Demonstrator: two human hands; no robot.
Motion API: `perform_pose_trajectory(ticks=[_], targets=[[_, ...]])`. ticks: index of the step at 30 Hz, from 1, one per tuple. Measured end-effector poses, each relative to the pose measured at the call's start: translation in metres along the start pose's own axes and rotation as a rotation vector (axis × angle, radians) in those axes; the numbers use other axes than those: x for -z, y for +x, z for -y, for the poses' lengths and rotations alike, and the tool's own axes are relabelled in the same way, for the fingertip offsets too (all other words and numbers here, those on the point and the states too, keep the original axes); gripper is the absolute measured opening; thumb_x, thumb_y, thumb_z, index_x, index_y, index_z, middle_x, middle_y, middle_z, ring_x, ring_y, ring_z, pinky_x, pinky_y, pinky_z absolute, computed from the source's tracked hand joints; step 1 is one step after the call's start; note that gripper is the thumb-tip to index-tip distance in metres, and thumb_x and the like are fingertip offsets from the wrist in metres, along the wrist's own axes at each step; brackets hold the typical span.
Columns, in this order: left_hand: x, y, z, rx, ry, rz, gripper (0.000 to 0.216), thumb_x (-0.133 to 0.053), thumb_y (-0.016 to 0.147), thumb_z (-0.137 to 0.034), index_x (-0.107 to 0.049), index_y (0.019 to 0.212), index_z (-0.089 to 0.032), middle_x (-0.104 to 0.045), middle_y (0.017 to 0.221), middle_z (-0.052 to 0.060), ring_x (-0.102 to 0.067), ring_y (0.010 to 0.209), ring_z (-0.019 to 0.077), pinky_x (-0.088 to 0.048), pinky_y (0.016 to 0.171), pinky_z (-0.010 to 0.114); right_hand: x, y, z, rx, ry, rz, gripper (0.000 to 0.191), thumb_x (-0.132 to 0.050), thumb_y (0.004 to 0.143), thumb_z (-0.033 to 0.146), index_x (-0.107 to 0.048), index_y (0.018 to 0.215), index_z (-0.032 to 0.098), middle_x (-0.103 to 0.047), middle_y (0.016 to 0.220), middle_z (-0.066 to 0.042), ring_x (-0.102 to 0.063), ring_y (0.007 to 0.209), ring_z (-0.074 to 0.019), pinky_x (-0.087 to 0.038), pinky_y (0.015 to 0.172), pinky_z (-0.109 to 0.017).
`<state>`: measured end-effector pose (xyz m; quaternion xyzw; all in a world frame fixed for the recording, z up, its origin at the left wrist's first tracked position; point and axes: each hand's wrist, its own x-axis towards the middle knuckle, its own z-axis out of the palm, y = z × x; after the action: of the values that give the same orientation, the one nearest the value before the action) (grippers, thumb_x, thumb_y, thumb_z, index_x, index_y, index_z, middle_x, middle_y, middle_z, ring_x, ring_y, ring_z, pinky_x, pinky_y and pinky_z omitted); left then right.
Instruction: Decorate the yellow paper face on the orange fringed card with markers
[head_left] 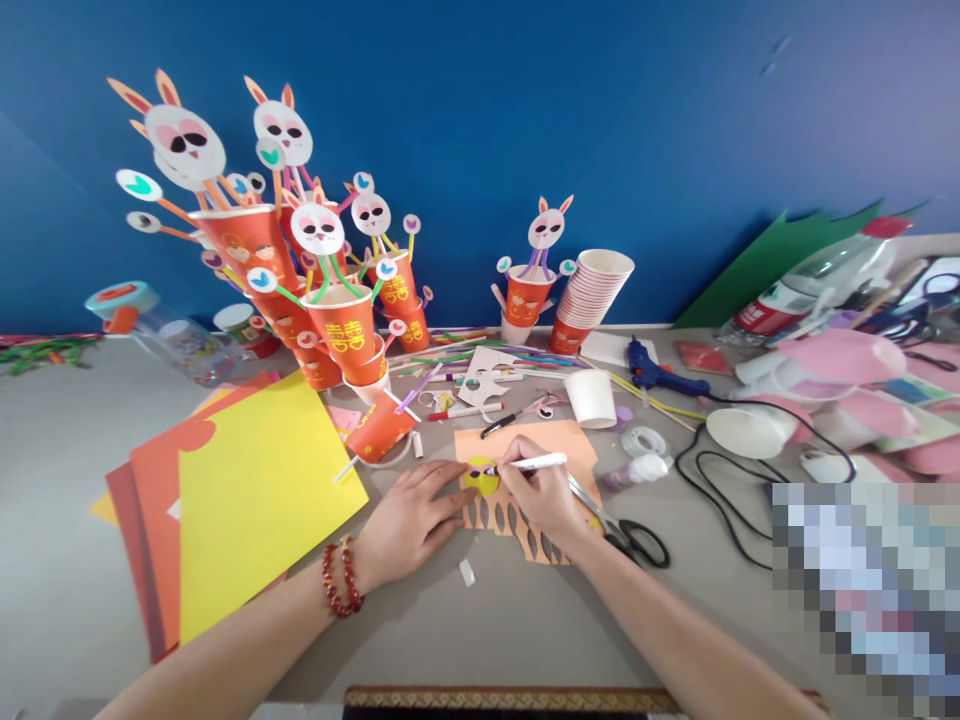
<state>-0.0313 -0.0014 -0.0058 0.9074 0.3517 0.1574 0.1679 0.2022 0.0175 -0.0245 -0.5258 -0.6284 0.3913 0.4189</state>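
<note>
Clear jug far left, colored bits inside. Red cups next, at least four rabbit faces above them. Left hand flat, fingers loosely spread, gripping nothing, fingertips at one yellow disc on an orange sheet. Lone red cup behind, one rabbit face. Right hand pinches one white marker, tip at disc. Then one cup stack, one white cup, one bottle.

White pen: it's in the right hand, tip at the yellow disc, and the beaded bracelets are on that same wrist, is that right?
Not quite: the head view shows the beaded bracelets on the left wrist. The white pen is in the right hand, tip at the yellow disc.
</note>
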Motion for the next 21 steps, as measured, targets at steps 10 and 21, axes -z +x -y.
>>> perform_pose_trajectory(ticks=[10, 21], targets=[[-0.0006, -0.0006, 0.0005, -0.002, 0.003, 0.0, 0.037, -0.051, 0.102, -0.029, -0.06, 0.138, -0.027, -0.052, 0.15, 0.011, -0.048, 0.136, 0.0311, -0.046, 0.11, 0.053, -0.0008, -0.0002, -0.0018, -0.007, -0.005, -0.001, 0.017, -0.054, 0.086, 0.024, -0.047, 0.07, 0.023, -0.04, 0.056, 0.008, -0.036, 0.049, -0.0105, -0.026, 0.047, -0.024], [-0.0012, -0.0004, 0.001, -0.009, 0.01, -0.011, 0.039, -0.05, 0.102, -0.028, -0.059, 0.14, -0.027, -0.053, 0.149, 0.011, -0.049, 0.136, 0.031, -0.046, 0.11, 0.053, -0.0003, 0.001, -0.0017, 0.015, -0.04, -0.027, 0.017, -0.054, 0.084, 0.024, -0.048, 0.069, 0.022, -0.043, 0.056, 0.007, -0.037, 0.048, -0.0098, -0.025, 0.047, -0.023]])
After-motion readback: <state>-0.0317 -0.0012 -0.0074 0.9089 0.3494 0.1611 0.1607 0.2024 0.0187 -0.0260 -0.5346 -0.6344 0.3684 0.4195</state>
